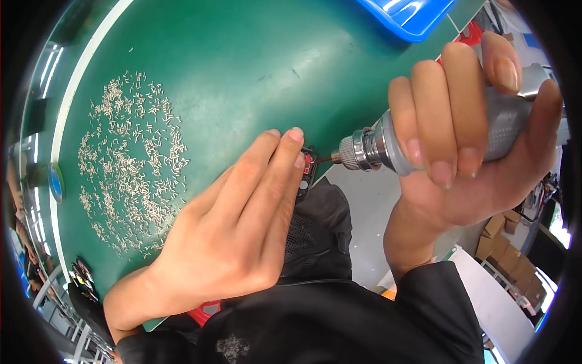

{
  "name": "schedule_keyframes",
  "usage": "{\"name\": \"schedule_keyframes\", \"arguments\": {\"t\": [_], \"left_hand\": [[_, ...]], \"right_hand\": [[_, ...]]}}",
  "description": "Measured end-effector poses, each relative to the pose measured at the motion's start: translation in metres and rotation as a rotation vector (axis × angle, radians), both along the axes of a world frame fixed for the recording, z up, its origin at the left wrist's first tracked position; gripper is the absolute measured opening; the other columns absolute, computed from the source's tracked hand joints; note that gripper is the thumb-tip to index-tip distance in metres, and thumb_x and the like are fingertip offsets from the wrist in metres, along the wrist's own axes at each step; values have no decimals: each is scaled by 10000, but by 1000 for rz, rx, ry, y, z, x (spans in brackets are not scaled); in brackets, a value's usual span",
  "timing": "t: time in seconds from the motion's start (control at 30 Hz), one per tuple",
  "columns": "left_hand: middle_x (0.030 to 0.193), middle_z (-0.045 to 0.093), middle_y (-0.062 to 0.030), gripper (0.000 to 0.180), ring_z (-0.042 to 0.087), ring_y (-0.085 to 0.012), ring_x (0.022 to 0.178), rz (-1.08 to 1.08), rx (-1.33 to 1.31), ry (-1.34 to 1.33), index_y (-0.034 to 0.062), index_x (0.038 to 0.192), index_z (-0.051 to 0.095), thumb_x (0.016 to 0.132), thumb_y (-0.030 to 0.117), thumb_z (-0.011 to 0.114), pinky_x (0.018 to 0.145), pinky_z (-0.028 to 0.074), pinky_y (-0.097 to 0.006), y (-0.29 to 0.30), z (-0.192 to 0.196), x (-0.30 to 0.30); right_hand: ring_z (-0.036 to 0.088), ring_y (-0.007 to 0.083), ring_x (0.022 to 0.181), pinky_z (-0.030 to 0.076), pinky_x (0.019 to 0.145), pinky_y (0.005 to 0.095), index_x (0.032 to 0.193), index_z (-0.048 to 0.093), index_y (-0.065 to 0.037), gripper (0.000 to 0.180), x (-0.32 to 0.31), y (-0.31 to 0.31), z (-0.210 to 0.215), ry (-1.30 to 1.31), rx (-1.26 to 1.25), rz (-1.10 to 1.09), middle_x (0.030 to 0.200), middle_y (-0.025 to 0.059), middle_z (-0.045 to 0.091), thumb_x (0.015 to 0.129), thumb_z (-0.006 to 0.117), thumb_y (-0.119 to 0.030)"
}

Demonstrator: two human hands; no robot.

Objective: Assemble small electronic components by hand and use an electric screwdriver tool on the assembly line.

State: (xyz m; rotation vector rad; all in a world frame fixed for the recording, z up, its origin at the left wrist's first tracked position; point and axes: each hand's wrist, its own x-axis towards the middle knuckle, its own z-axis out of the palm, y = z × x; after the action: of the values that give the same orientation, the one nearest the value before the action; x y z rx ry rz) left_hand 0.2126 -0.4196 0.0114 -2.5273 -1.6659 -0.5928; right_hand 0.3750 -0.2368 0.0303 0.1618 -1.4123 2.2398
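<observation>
Green surface under bright light, cardboard boxes stacked off to the right; on the surface's left side, a wide loose scatter of small silvery screws, spread thin rather than heaped, perhaps so that single ones pick up easily; a blue tray sits at the far edge, out of the way of both arms; small black device with a red part showing, at the surface's near edge, between the two hands; left hand laid over its left side, fingers together, likely steadying it against push and twist; thumb hidden, so pinched or merely pressed, I cannot tell; right hand wrapped firmly round a grey power screwdriver, palm turned upward beneath the body, the tool lying roughly sideways, seemingly to line its thin bit up with the device; bit tip at the device's right side, actual contact too small to confirm.
</observation>
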Motion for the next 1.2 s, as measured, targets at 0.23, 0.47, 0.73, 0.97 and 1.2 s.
{"name": "schedule_keyframes", "arguments": {"t": [0.23,0.47,0.73,0.97,1.2], "left_hand": [[1072,650,-253,329,665,-363,936,14,3,-40,-180,987,641,678,-81,698,691,601,-371,2,-1,1],[1047,650,-257,304,659,-364,932,17,34,-67,-184,951,648,670,-79,696,700,600,-377,1,-4,1],[1083,636,-264,340,643,-368,973,20,22,-83,-189,949,638,633,-66,665,732,595,-388,-2,-3,0],[1135,620,-267,405,632,-375,1019,6,-20,-64,-184,998,630,620,-39,635,759,591,-388,-3,0,-1],[1135,621,-261,398,631,-370,1024,2,7,-67,-178,1004,633,633,-33,635,750,593,-387,-4,-2,-2]], "right_hand": [[459,151,500,412,600,308,1092,551,-57,381,-1,-1,1,-41,10,3,591,25,477,1013,380,-388],[460,140,491,410,580,305,1074,539,-42,366,-9,2,0,-28,-4,15,590,22,468,1017,369,-362],[451,118,500,410,575,294,1076,535,-43,383,-15,6,-15,57,-90,68,589,-3,449,1040,313,-354],[452,109,504,412,573,284,1075,535,-58,379,-18,5,-10,5,-11,49,591,-13,445,1044,294,-349],[452,100,504,406,568,278,1062,540,-59,374,-15,7,-16,51,-51,37,589,-17,443,1044,296,-341]]}}
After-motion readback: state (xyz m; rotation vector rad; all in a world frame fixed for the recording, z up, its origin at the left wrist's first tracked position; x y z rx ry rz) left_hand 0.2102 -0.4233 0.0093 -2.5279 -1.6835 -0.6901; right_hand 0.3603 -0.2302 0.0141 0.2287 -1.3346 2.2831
